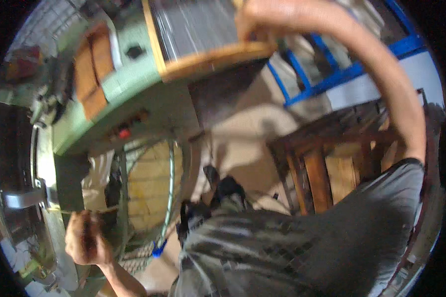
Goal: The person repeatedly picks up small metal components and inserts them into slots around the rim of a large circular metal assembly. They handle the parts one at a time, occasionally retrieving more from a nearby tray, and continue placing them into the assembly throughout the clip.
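My right hand (256, 21) reaches up to the top of the view and is closed at the right end of a wooden-framed panel (195, 27). The panel has a grey, streaked face inside light wood edges and lies on a pale green machine table (129, 76). At the lower left my left hand (86, 242) is held in a fist, smeared by motion. A thin yellowish stick (59, 211) shows at the top of that fist, close to a grey metal fitting (24, 200).
Brown wooden pieces (91, 69) lie on the table's left part. A red knob (124, 133) sits on its side. Blue metal racking (307, 91) stands at upper right, a dark wooden rack (317, 180) at right. Below is a green-tubed frame (171, 183).
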